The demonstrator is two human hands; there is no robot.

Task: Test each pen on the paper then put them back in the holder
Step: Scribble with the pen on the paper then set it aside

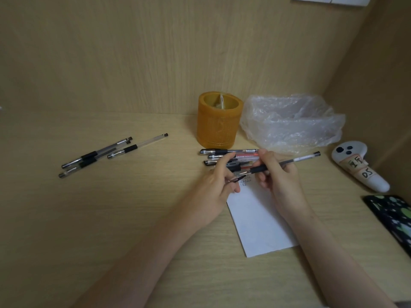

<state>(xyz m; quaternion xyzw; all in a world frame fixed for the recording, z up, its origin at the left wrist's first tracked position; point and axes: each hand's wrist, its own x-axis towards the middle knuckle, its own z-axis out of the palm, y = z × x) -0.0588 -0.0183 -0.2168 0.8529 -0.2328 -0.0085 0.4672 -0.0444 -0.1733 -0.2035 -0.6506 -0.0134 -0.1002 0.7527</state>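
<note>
Paper lies nearest on the wooden desk, a few rows of test scribbles at its far end. Above those marks, the right hand grips an uncapped pen by its black grip, tip pointing left. The left hand pinches what appears to be the pen's cap between thumb and fingers, just short of the tip. Recapping looks like the step in hand: the cap should meet the tip in line with the barrel and be pushed fully home. Just beyond the hands a cluster of pens waits, touching one another. Three more pens lie well apart to the left. Farthest stands the amber holder, with no pens visible inside it, beside a crumpled plastic bag.
</note>
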